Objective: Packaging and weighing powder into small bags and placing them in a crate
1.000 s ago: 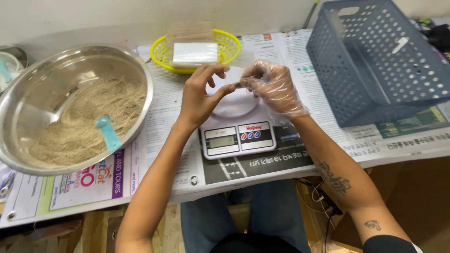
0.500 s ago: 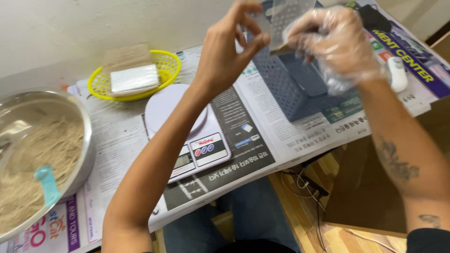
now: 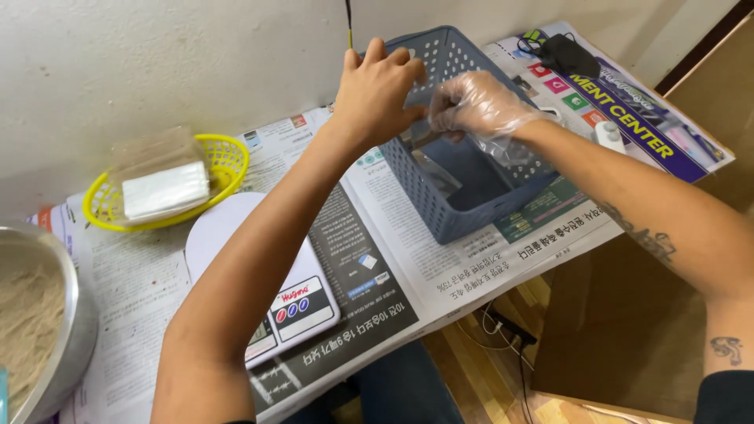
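Note:
My bare left hand point(image 3: 378, 93) and my right hand point(image 3: 473, 103), which wears a clear plastic glove, meet above a blue perforated plastic basket point(image 3: 471, 208). Both pinch the top of a small clear plastic bag point(image 3: 433, 166) that hangs down inside the basket. I cannot make out what the bag contains. My left forearm reaches across a white digital kitchen scale point(image 3: 297, 308), hiding part of it.
A yellow basket point(image 3: 224, 161) holding a stack of white packets stands at the back left. At the far left is a metal bowl point(image 3: 69, 330) of pale tan strands. Newspaper point(image 3: 408, 267) covers the table. A black object point(image 3: 567, 53) and a small white device point(image 3: 609, 135) lie beyond the blue basket.
Both hands moved from above the scale to the right, over the blue basket, carrying the clear bag. The view swung right with them.

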